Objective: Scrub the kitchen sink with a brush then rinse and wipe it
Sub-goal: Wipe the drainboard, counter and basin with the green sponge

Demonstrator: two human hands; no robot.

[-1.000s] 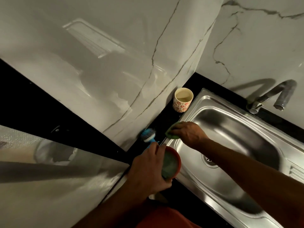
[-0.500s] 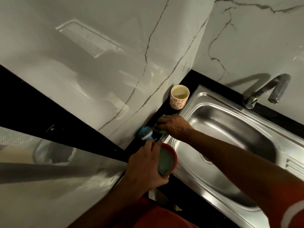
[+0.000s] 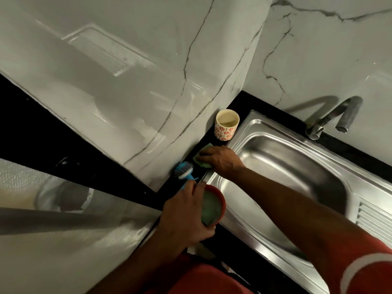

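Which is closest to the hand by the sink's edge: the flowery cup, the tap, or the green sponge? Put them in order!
1. Green sponge: right under the right hand.
2. Flowery cup: just behind, in the wall corner.
3. Tap: across the sink, by the back wall.

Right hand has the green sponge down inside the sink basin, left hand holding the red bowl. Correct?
Not quite. In the head view the right hand holds the green sponge on the black counter beside the sink, near the patterned cup, not inside the basin. The left hand does hold the red bowl.
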